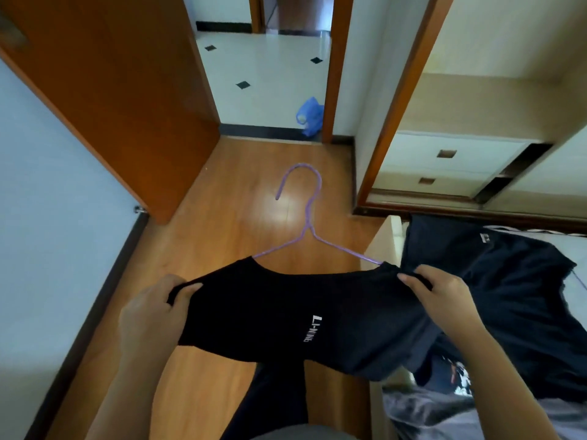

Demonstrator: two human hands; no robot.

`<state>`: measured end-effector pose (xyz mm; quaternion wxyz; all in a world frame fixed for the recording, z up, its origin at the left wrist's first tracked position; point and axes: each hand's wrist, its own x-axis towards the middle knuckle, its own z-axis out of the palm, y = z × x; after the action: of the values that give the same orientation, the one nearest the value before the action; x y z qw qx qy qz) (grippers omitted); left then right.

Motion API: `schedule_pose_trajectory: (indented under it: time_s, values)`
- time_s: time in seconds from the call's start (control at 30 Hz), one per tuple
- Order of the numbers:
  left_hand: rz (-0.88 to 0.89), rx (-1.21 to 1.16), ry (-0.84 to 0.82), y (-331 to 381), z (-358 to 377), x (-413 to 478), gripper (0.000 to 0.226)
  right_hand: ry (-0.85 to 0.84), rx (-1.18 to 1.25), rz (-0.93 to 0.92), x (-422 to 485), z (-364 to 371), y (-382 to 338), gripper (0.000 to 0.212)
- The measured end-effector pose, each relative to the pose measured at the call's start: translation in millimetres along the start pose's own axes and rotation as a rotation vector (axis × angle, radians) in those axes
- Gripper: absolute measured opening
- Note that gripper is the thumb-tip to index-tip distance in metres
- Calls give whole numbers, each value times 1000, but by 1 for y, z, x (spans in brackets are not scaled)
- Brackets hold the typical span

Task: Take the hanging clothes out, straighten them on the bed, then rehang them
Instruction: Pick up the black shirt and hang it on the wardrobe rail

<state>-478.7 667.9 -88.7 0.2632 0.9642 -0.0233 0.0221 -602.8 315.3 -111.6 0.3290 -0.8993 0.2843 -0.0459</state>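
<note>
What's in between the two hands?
In the head view, a shirt stretches from the left hand to the right hand, on a purple hanger.

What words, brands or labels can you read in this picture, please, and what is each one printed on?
"LI-NING": white print on the black shirt that the left hand and right hand hold on the purple hanger.
White mark on the dark garment on the bed: too blurred to read.
</note>
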Motion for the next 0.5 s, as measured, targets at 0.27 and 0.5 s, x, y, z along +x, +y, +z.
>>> schedule_pose_trajectory:
  time_s: [0.27, 0.5]
  values:
    - [149, -61, -44, 70, 28, 220, 11, 102, 38, 50, 188, -22, -75, 33]
    - [229, -90, -152, 161, 93, 349, 16, 227, 41, 117, 302, -53, -56, 25]
